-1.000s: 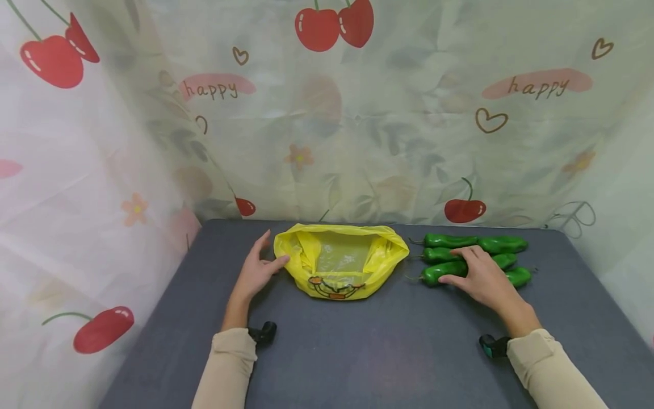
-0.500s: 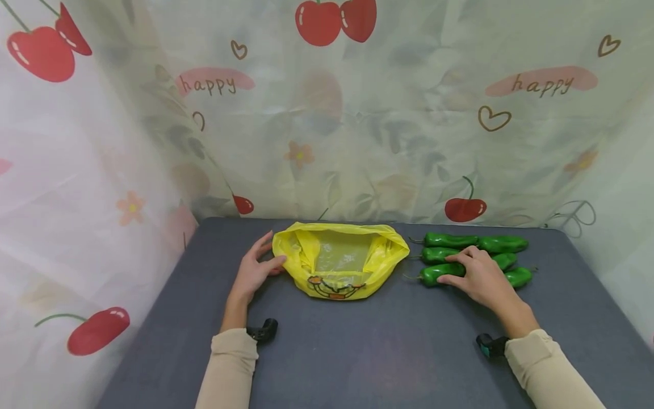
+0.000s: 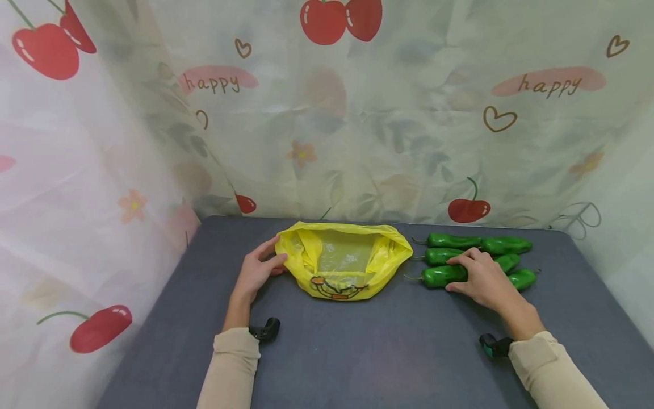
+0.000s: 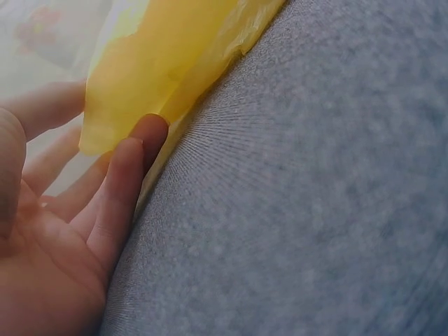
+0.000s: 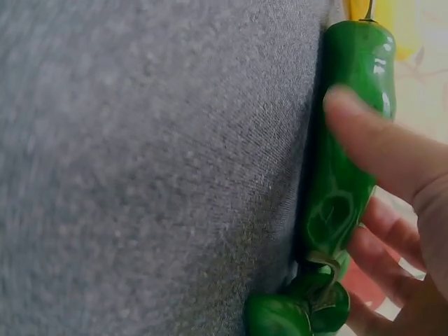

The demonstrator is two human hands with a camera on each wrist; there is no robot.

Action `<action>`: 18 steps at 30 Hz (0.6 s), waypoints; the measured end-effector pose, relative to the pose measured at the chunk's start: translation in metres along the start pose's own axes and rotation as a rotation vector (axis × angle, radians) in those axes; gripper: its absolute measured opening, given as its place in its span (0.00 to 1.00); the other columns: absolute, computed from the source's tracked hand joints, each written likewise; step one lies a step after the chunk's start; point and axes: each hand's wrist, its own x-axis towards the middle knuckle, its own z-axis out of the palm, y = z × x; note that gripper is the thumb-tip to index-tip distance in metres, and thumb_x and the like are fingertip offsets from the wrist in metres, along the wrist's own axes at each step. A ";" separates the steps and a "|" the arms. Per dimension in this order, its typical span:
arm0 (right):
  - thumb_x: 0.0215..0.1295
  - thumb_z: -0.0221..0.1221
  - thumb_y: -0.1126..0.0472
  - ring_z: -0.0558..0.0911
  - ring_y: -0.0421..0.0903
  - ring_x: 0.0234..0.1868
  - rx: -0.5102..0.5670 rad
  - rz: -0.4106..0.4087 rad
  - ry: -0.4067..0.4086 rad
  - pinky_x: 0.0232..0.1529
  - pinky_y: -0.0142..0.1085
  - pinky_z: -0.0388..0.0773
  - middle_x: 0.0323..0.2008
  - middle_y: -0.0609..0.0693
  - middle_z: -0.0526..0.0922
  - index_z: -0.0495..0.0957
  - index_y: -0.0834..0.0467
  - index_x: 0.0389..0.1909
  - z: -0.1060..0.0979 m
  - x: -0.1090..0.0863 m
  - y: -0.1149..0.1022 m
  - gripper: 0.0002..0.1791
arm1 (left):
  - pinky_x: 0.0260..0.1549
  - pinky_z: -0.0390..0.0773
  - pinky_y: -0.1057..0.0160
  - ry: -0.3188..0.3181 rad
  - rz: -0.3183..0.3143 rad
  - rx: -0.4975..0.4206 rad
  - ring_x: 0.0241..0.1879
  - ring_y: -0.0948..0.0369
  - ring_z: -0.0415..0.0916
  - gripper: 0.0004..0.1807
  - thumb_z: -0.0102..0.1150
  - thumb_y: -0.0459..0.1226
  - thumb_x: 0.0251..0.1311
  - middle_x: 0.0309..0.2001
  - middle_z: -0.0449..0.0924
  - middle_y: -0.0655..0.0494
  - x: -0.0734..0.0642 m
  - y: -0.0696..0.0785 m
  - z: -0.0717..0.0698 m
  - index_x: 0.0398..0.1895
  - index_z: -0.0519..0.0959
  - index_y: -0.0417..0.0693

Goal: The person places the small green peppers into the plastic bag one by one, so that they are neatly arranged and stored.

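Note:
A yellow plastic bag (image 3: 337, 289) with a printed figure lies on the grey table, its mouth wide and facing up. At its left edge is my left hand (image 3: 255, 271); the thumb and fingers touch the rim, and the left wrist view shows relaxed fingers against the yellow film (image 4: 168, 63). To the right of the bag lie several long green chili peppers in rows. My right hand (image 3: 485, 281) spans the nearest left pepper (image 3: 439, 277), thumb in front and fingers behind. In the right wrist view the thumb lies across this pepper (image 5: 357, 63), which rests on the table.
Behind it are more green peppers (image 3: 453, 241), and others (image 3: 522, 279) lie partly hidden by my right hand. The grey table (image 3: 357, 352) extends in front of the bag. A cherry-printed curtain (image 3: 357, 170) hangs along the back and left side.
My left fingers have come in closer to the bag's left rim. The right fingers have moved forward, from the middle row to around the front pepper. The peppers have hardly shifted.

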 end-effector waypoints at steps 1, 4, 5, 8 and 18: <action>0.55 0.76 0.49 0.75 0.65 0.53 -0.001 -0.007 0.005 0.52 0.62 0.74 0.52 0.63 0.77 0.83 0.58 0.55 0.000 0.000 0.000 0.29 | 0.45 0.87 0.65 0.001 -0.003 -0.002 0.53 0.56 0.83 0.36 0.69 0.51 0.63 0.75 0.68 0.52 0.000 0.000 0.000 0.75 0.68 0.67; 0.55 0.75 0.51 0.75 0.64 0.51 -0.002 -0.029 0.027 0.49 0.61 0.75 0.50 0.61 0.78 0.83 0.57 0.53 0.000 -0.001 0.001 0.25 | 0.48 0.87 0.63 0.000 -0.010 -0.009 0.57 0.54 0.82 0.36 0.70 0.50 0.62 0.76 0.67 0.52 0.000 0.000 0.000 0.74 0.69 0.66; 0.55 0.75 0.52 0.76 0.64 0.50 -0.003 -0.036 0.036 0.48 0.60 0.75 0.50 0.60 0.78 0.83 0.56 0.52 0.000 -0.001 0.001 0.25 | 0.49 0.87 0.62 0.000 -0.010 -0.012 0.58 0.53 0.82 0.37 0.70 0.50 0.62 0.76 0.66 0.52 0.000 0.000 0.000 0.74 0.69 0.66; 0.55 0.76 0.53 0.77 0.63 0.49 -0.002 -0.051 0.056 0.45 0.59 0.76 0.48 0.58 0.81 0.83 0.55 0.50 0.000 -0.001 0.002 0.23 | 0.52 0.86 0.60 -0.003 -0.004 -0.025 0.61 0.51 0.80 0.37 0.71 0.49 0.61 0.77 0.65 0.51 -0.001 0.000 0.001 0.74 0.69 0.64; 0.57 0.75 0.55 0.80 0.61 0.51 0.088 -0.055 0.052 0.51 0.60 0.77 0.49 0.57 0.86 0.82 0.58 0.52 -0.002 -0.002 0.001 0.23 | 0.49 0.86 0.63 -0.002 -0.007 -0.021 0.61 0.53 0.80 0.38 0.72 0.48 0.60 0.77 0.65 0.53 -0.003 0.000 -0.001 0.74 0.69 0.65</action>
